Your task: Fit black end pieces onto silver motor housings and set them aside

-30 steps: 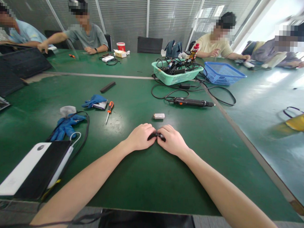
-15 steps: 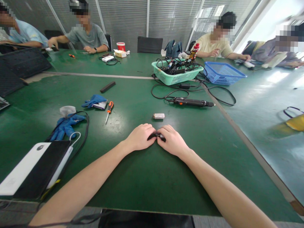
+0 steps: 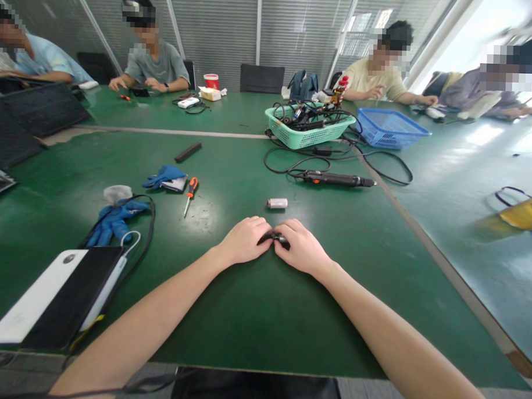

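My left hand (image 3: 246, 239) and my right hand (image 3: 303, 246) meet just above the near middle of the green table. Between them is a small, glossy black object with a curved shell (image 3: 282, 239). The fingers of both hands are wrapped round it from either side, thumbs towards me. Most of it is hidden, so its exact kind cannot be made out. A short silvery cylinder that looks like a battery (image 3: 277, 203) lies on its side just beyond my hands, touching neither of them.
An orange-handled screwdriver (image 3: 191, 192), blue gloves (image 3: 113, 223) and a white-and-black device (image 3: 57, 297) with a cable lie left. Beyond are a corded electric screwdriver (image 3: 339, 179), a green basket (image 3: 294, 136) of tools and a blue basket (image 3: 393, 131). Several people sit around the table.
My hands and the black object stay almost where they were. Across the table at the left, a person's arm has drawn in, bringing a small dark thing in front of them.
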The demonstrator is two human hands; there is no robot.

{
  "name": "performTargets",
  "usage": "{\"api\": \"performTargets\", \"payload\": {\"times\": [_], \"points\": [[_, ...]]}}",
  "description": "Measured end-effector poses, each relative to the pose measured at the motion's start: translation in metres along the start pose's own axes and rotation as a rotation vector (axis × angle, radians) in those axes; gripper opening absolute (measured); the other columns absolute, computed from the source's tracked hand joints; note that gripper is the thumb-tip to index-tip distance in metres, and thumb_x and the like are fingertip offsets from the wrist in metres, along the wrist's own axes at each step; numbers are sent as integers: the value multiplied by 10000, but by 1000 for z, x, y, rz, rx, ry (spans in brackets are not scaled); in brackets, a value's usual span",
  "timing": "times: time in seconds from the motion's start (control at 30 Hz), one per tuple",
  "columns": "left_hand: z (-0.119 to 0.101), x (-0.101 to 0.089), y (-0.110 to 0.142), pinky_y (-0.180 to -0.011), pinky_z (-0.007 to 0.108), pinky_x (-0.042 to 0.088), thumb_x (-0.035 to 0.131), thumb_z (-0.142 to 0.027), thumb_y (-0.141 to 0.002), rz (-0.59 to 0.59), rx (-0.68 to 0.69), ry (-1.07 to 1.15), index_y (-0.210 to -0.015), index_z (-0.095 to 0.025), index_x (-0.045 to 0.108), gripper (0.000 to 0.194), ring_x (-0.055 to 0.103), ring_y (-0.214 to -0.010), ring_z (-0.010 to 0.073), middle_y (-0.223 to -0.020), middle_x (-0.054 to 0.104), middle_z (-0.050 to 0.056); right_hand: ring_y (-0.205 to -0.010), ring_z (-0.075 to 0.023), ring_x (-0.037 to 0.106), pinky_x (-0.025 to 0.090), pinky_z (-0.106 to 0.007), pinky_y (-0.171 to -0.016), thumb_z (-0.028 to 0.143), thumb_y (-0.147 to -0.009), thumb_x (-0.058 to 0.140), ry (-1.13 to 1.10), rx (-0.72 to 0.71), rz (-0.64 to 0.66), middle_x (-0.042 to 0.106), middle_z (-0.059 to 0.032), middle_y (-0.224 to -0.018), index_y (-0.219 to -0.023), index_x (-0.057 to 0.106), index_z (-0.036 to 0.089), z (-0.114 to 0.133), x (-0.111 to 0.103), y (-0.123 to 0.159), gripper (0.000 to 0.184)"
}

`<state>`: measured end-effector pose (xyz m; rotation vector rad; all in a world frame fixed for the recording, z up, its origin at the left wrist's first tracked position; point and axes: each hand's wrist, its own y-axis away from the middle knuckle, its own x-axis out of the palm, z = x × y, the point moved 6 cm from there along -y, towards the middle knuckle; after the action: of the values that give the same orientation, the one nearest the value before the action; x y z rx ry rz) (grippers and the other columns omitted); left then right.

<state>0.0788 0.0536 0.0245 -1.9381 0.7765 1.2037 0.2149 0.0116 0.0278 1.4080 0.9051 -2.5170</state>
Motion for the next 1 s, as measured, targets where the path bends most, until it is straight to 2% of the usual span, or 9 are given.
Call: {"api": "performTargets", "payload": {"times": [0.63,1.0], "points": [[-1,-1,0,-832,359,486,552,-267,-935,0,-4,14,-950,-197,598,85,579,-926,221,-944,616,54,-949,-254,600,530,-386,-847,138,-874,615,61,33,-16,674,-68,-966,-965,634,231,-3,3,1,132],[1,2,1,-823,354,476,552,-273,-945,-7,-4,-6,-966,-195,602,95,573,-923,220,-943,610,50,-960,-255,605,519,-405,-898,160,-900,613,59,27,1,677,-73,-992,-1001,655,222,-4,4,1,126]]}}
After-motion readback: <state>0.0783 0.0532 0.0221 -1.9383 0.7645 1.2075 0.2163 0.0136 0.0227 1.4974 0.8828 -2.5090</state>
